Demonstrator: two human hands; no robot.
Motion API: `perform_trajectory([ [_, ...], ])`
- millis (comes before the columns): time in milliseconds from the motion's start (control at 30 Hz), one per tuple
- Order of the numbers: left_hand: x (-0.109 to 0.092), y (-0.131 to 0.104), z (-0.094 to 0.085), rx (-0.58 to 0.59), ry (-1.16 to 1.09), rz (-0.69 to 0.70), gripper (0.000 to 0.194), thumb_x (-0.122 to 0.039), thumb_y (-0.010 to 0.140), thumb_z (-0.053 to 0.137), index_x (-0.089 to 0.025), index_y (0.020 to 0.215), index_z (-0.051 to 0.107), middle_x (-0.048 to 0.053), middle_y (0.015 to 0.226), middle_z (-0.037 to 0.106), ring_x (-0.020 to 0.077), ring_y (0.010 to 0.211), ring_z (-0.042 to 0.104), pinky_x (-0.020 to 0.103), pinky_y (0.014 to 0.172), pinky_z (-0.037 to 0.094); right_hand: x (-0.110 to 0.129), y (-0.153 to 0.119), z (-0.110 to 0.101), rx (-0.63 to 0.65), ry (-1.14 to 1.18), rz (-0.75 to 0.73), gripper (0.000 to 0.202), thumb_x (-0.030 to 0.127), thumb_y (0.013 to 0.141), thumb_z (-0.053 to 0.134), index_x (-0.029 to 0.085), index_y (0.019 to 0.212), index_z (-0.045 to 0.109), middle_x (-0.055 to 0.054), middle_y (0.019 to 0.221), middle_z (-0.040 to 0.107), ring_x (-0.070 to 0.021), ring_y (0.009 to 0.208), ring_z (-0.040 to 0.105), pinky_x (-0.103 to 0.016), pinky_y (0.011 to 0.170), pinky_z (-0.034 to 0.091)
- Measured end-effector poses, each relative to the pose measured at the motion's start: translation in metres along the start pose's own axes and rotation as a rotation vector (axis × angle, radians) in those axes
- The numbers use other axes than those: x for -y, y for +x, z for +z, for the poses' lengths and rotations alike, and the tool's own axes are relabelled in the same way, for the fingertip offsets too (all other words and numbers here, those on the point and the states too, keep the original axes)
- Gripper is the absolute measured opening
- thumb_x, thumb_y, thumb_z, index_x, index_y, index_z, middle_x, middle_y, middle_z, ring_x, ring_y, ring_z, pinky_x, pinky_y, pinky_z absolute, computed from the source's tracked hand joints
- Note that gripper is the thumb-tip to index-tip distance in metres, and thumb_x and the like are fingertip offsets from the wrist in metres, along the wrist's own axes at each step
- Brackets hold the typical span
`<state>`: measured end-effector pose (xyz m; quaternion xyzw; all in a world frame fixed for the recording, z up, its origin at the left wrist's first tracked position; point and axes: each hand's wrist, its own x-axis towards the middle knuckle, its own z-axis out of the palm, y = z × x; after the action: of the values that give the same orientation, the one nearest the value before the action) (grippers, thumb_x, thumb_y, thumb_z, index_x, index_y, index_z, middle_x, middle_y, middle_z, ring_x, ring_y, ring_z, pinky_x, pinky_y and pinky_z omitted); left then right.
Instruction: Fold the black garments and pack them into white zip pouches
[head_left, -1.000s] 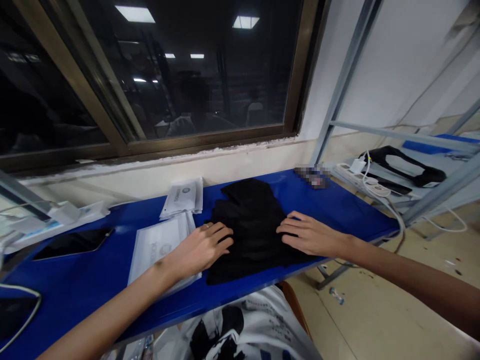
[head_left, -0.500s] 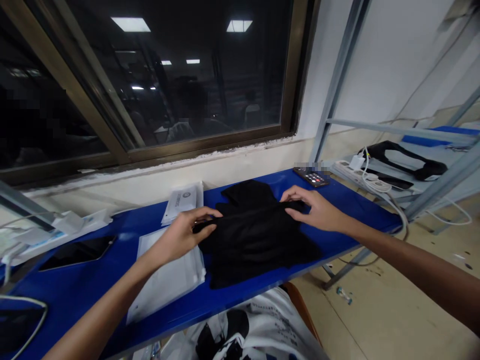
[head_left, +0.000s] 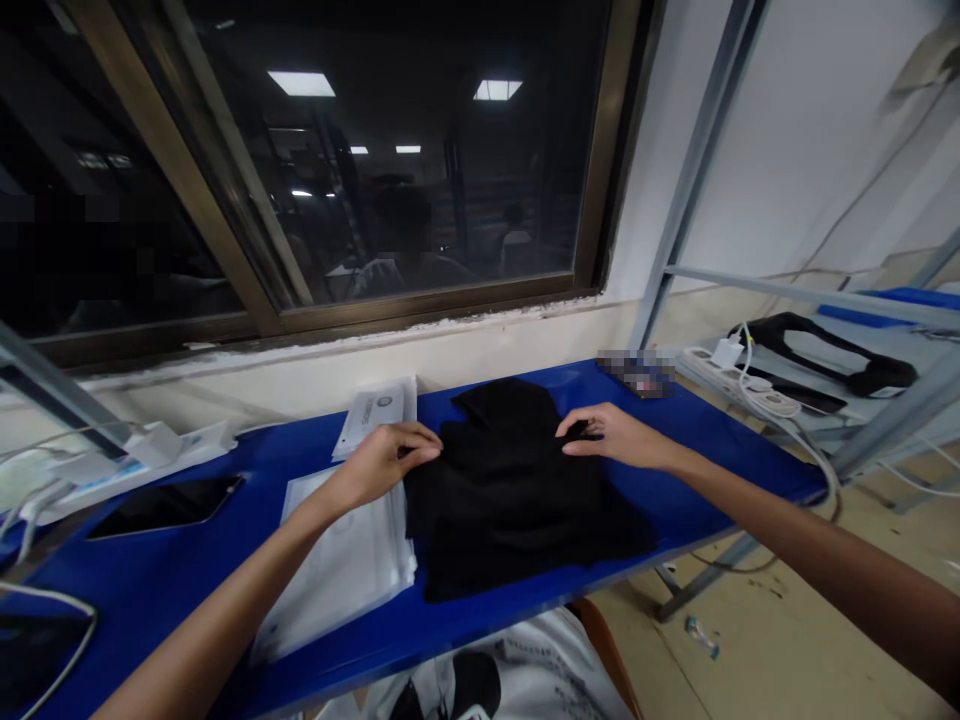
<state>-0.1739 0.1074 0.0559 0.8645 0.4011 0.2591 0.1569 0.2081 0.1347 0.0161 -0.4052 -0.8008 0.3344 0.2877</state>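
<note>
A black cloth garment (head_left: 510,500) lies folded in layers on the blue tabletop, with a narrower rounded part towards the window. My left hand (head_left: 382,460) is at its upper left edge, thumb and fingertips pinched together on the cloth. At the upper right edge is my right hand (head_left: 611,435), its fingers curved and the thumb and index tips a little apart, close to the fabric. Beside the garment, partly under my left forearm, lies a clear zip bag (head_left: 352,560). A printed packaging bag (head_left: 375,410) rests behind my left hand.
A dark phone (head_left: 169,505) lies at left beside a white power strip (head_left: 202,440). Another phone (head_left: 637,372) is at the back right. Metal posts (head_left: 694,170) and cables (head_left: 817,460) stand right. The window (head_left: 450,150) is behind the table (head_left: 720,450).
The upper fold of the garment has been laid flatter. My right hand's fingertips have come closer together and shifted slightly inward along the cloth. The whole view has tilted a little upward.
</note>
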Motion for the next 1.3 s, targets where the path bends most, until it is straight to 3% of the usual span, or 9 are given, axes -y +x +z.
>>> perform_trajectory([
  [167, -0.003, 0.007, -0.002, -0.385, 0.213, 0.231, 0.021, -0.025, 0.100, 0.056, -0.020, 0.099, 0.076, 0.008, 0.108, 0.072, 0.0200, 0.100, 0.071, 0.034, 0.091, 0.058, 0.021, -0.005, -0.009, -0.345, -0.370, -0.356, 0.025, 0.032, 0.095, 0.063, 0.023, 0.116, 0.071, -0.008, 0.101, 0.071, -0.0247, 0.094, 0.065, -0.042, 0.086, 0.052],
  [233, -0.004, -0.002, 0.008, -0.272, 0.311, 0.294, 0.025, -0.018, 0.100, 0.050, -0.019, 0.099, 0.075, 0.009, 0.110, 0.071, 0.0194, 0.099, 0.071, 0.033, 0.087, 0.060, 0.019, -0.014, -0.001, -0.323, -0.577, -0.494, 0.021, 0.023, 0.095, 0.059, 0.023, 0.111, 0.072, -0.010, 0.098, 0.069, -0.0252, 0.094, 0.062, -0.045, 0.086, 0.051],
  [367, -0.025, -0.023, 0.042, -0.041, 0.471, 0.321, 0.029, -0.012, 0.099, 0.046, -0.016, 0.111, 0.072, 0.013, 0.127, 0.068, 0.0244, 0.115, 0.067, 0.039, 0.096, 0.058, 0.007, -0.040, 0.025, -0.015, -0.839, -0.554, 0.022, 0.011, 0.085, 0.064, 0.021, 0.104, 0.069, -0.011, 0.113, 0.067, -0.0293, 0.108, 0.061, -0.051, 0.092, 0.049],
  [533, -0.053, -0.019, 0.088, 0.085, 0.504, 0.311, 0.043, -0.011, 0.094, 0.051, -0.012, 0.137, 0.058, 0.016, 0.139, 0.062, 0.0283, 0.127, 0.060, 0.042, 0.105, 0.053, 0.006, -0.047, 0.028, 0.058, -0.689, -0.648, 0.029, 0.003, 0.085, 0.056, 0.022, 0.106, 0.062, -0.007, 0.120, 0.071, -0.0252, 0.123, 0.060, -0.053, 0.115, 0.037],
  [733, -0.055, -0.014, 0.104, 0.171, 0.461, 0.321, 0.038, -0.008, 0.094, 0.048, -0.007, 0.129, 0.062, 0.017, 0.124, 0.068, 0.0264, 0.110, 0.066, 0.036, 0.093, 0.057, 0.040, 0.023, 0.037, -0.233, -0.416, -0.772, 0.019, 0.008, 0.098, 0.048, 0.021, 0.101, 0.061, -0.007, 0.092, 0.072, -0.0209, 0.087, 0.065, -0.039, 0.084, 0.051],
  [933, -0.053, -0.018, 0.098, 0.182, 0.431, 0.304, 0.028, -0.013, 0.097, 0.046, -0.009, 0.118, 0.065, 0.015, 0.108, 0.070, 0.0257, 0.102, 0.067, 0.037, 0.088, 0.056, 0.061, 0.123, 0.115, 0.197, -0.313, -0.779, 0.014, 0.013, 0.098, 0.055, 0.019, 0.105, 0.066, -0.006, 0.096, 0.072, -0.0188, 0.090, 0.066, -0.029, 0.084, 0.049],
  [1033, -0.049, -0.017, 0.099, 0.173, 0.386, 0.303, 0.023, -0.012, 0.098, 0.046, -0.011, 0.109, 0.066, 0.013, 0.102, 0.070, 0.0244, 0.096, 0.068, 0.036, 0.084, 0.055, 0.052, 0.138, 0.144, 0.323, -0.194, -0.646, 0.012, 0.018, 0.093, 0.066, 0.020, 0.105, 0.066, -0.003, 0.094, 0.071, -0.0169, 0.086, 0.067, -0.025, 0.079, 0.050],
  [1167, -0.046, -0.015, 0.100, 0.139, 0.401, 0.280, 0.021, -0.008, 0.096, 0.047, -0.012, 0.096, 0.068, 0.010, 0.093, 0.071, 0.0230, 0.090, 0.068, 0.034, 0.081, 0.053, 0.041, 0.139, 0.157, 0.228, -0.141, -0.523, 0.033, 0.030, 0.076, 0.085, 0.022, 0.102, 0.067, -0.003, 0.096, 0.068, -0.0198, 0.093, 0.063, -0.031, 0.087, 0.049],
  [1300, -0.041, -0.013, 0.096, 0.009, 0.451, 0.244, 0.024, -0.007, 0.096, 0.046, -0.012, 0.106, 0.068, 0.011, 0.105, 0.070, 0.0247, 0.103, 0.065, 0.037, 0.086, 0.054, 0.038, 0.149, 0.159, 0.137, 0.248, -0.372, 0.056, 0.044, 0.062, 0.092, 0.022, 0.105, 0.063, -0.003, 0.096, 0.070, -0.0208, 0.093, 0.064, -0.036, 0.090, 0.051],
])
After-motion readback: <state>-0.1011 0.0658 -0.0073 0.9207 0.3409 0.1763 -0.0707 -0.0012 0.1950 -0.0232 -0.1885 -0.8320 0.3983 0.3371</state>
